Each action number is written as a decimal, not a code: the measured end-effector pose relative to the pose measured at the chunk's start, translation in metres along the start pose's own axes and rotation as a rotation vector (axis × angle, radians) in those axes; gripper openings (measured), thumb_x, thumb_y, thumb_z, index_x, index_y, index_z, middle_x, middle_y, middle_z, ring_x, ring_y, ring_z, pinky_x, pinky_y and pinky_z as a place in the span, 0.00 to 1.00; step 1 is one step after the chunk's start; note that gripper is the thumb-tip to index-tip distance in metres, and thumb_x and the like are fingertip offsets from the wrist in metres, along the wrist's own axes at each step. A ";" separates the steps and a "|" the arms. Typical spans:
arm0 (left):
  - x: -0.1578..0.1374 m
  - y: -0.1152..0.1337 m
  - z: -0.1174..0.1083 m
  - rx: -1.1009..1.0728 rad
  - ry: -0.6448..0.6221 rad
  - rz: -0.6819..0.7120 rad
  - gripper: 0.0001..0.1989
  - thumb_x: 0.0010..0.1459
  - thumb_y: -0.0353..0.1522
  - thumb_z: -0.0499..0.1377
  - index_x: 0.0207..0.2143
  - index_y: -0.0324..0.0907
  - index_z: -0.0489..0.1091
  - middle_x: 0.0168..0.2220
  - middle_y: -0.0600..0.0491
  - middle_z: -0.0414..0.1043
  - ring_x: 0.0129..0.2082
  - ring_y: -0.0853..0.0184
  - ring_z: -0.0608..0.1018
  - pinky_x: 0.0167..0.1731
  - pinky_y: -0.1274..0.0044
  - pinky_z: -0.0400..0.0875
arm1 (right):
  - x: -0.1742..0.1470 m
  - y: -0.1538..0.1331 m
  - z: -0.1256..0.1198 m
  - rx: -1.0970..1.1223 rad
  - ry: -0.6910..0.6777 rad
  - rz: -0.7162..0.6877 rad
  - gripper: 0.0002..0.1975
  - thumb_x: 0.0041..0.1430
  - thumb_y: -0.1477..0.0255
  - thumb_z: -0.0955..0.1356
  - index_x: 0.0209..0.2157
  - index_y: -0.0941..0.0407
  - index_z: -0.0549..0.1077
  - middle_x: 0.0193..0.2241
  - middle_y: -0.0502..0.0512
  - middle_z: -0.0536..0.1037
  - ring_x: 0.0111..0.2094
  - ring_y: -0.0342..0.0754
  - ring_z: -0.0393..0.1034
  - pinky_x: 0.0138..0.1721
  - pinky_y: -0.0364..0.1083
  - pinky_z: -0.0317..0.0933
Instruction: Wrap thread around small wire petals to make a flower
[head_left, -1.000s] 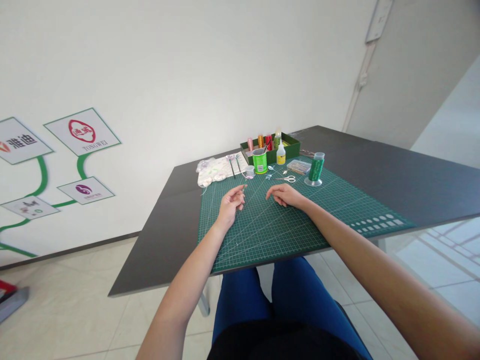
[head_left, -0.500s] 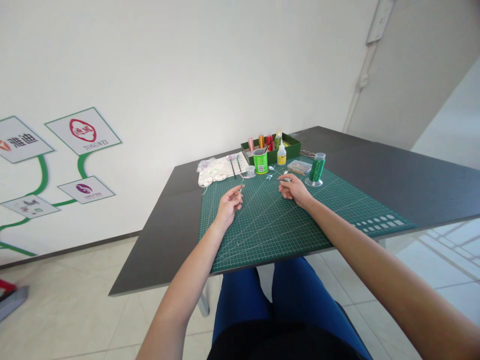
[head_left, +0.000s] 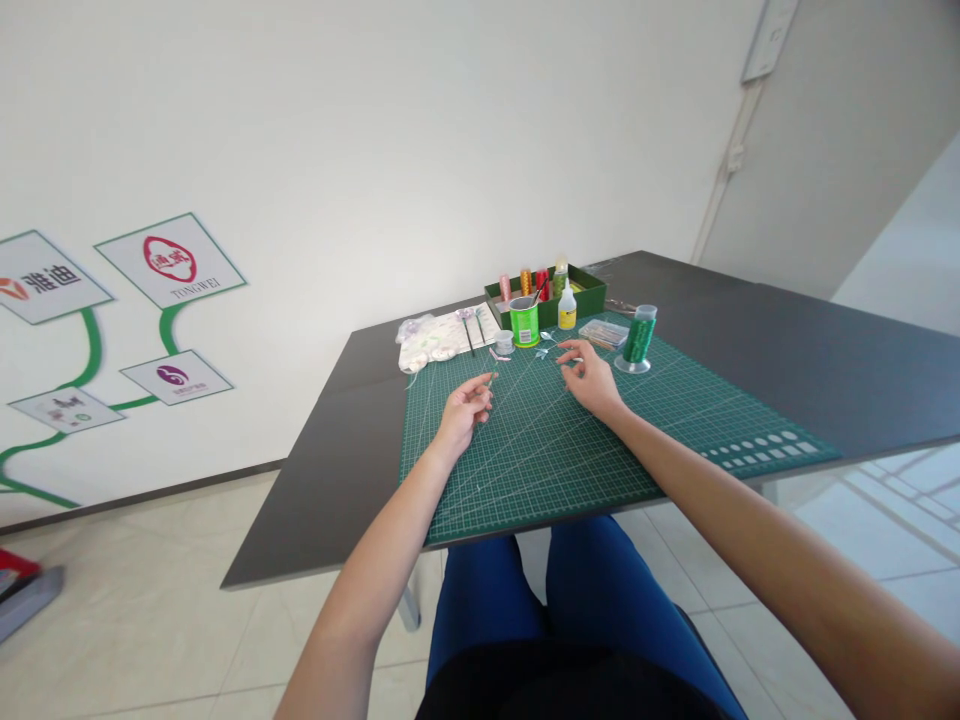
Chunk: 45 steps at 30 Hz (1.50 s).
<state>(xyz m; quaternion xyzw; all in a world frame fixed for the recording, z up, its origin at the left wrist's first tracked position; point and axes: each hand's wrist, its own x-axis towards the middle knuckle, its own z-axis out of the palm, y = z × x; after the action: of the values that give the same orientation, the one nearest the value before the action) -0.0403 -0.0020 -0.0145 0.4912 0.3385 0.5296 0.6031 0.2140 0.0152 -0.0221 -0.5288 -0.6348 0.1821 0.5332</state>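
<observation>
My left hand (head_left: 466, 412) is above the green cutting mat (head_left: 525, 470), thumb and forefinger pinched on a small, thin, greenish stem-like piece (head_left: 493, 378). To its right, my right hand (head_left: 589, 380) is over the mat with fingers apart and nothing visible in them. Beyond it stands a spool of green thread (head_left: 640, 338) on a clear round base. Pale blue leaf-like pieces (head_left: 542, 353) lie on the mat between and beyond the hands. A small pink item (head_left: 498, 356) lies near a little round clear container (head_left: 504, 343).
Behind the hands stand a bright green can (head_left: 524, 325) holding tools, a glue bottle (head_left: 567, 308) and a flat clear case (head_left: 602, 333). A dark green box (head_left: 592, 293) holds several thread spools. At the left lies a white sheet (head_left: 439, 343) with flower-like pieces. The black table (head_left: 330, 440) meets the wall.
The thin dark tool that was in my right hand no longer shows there, and those fingers have spread. My left hand keeps its pinch. The view has shifted slightly.
</observation>
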 end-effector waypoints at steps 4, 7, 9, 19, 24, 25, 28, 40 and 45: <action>0.001 -0.001 -0.001 -0.016 0.046 0.001 0.24 0.44 0.28 0.69 0.47 0.39 0.77 0.30 0.56 0.67 0.24 0.76 0.67 0.18 0.83 0.55 | -0.002 -0.010 -0.007 -0.177 0.167 -0.052 0.15 0.56 0.77 0.62 0.45 0.58 0.71 0.34 0.57 0.77 0.26 0.47 0.65 0.37 0.47 0.63; 0.002 0.000 -0.003 -0.020 0.101 0.005 0.24 0.44 0.27 0.68 0.47 0.38 0.76 0.30 0.56 0.66 0.24 0.76 0.67 0.18 0.83 0.55 | -0.003 -0.016 -0.014 -0.348 0.209 -0.101 0.16 0.58 0.77 0.60 0.47 0.60 0.71 0.37 0.61 0.77 0.32 0.51 0.69 0.40 0.49 0.64; 0.002 0.000 -0.004 -0.024 0.132 0.012 0.24 0.44 0.26 0.67 0.48 0.38 0.76 0.29 0.56 0.66 0.24 0.76 0.68 0.18 0.83 0.55 | -0.003 -0.022 -0.018 -0.479 0.190 -0.146 0.18 0.60 0.77 0.60 0.50 0.61 0.71 0.43 0.65 0.77 0.40 0.55 0.71 0.42 0.51 0.64; -0.001 0.007 -0.008 -0.021 0.198 0.032 0.22 0.47 0.24 0.66 0.48 0.39 0.76 0.29 0.56 0.65 0.24 0.76 0.68 0.19 0.84 0.57 | -0.021 -0.065 -0.026 -0.916 -0.140 0.017 0.24 0.63 0.73 0.61 0.60 0.61 0.68 0.34 0.70 0.80 0.33 0.62 0.76 0.34 0.55 0.65; -0.001 0.007 -0.007 -0.022 0.201 0.037 0.21 0.49 0.25 0.66 0.47 0.40 0.77 0.31 0.56 0.66 0.24 0.77 0.68 0.20 0.83 0.57 | -0.027 -0.072 -0.049 -0.964 -0.207 -0.007 0.14 0.62 0.67 0.65 0.39 0.58 0.80 0.24 0.69 0.77 0.30 0.61 0.75 0.32 0.53 0.63; 0.000 0.006 -0.006 -0.022 0.198 0.039 0.21 0.49 0.25 0.66 0.47 0.40 0.77 0.31 0.55 0.66 0.24 0.77 0.68 0.20 0.83 0.57 | -0.029 -0.074 -0.053 -0.945 -0.201 -0.033 0.14 0.63 0.66 0.65 0.37 0.57 0.80 0.23 0.68 0.76 0.30 0.61 0.75 0.31 0.53 0.62; 0.000 0.005 -0.005 -0.023 0.179 0.042 0.21 0.48 0.25 0.67 0.47 0.40 0.77 0.30 0.56 0.66 0.24 0.76 0.68 0.19 0.83 0.56 | -0.032 -0.087 -0.058 -0.838 -0.164 -0.100 0.15 0.64 0.63 0.64 0.40 0.56 0.80 0.24 0.66 0.76 0.32 0.61 0.75 0.33 0.53 0.61; -0.001 0.005 -0.003 0.003 0.072 0.036 0.22 0.46 0.28 0.68 0.47 0.40 0.77 0.30 0.56 0.67 0.24 0.77 0.69 0.18 0.84 0.56 | -0.013 -0.074 0.021 -0.255 -0.369 -0.068 0.24 0.61 0.63 0.70 0.56 0.57 0.73 0.49 0.63 0.80 0.34 0.51 0.74 0.36 0.49 0.67; 0.000 0.003 -0.004 0.046 0.064 0.029 0.22 0.46 0.29 0.69 0.47 0.40 0.78 0.30 0.55 0.67 0.24 0.76 0.68 0.17 0.84 0.57 | -0.019 -0.048 0.044 0.288 -0.642 0.237 0.34 0.59 0.61 0.70 0.65 0.54 0.62 0.56 0.65 0.76 0.17 0.39 0.63 0.13 0.42 0.55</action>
<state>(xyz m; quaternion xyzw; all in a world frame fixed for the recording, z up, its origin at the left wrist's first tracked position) -0.0449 -0.0009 -0.0127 0.4927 0.3627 0.5456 0.5728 0.1503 -0.0045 -0.0087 -0.4341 -0.6721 0.4866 0.3509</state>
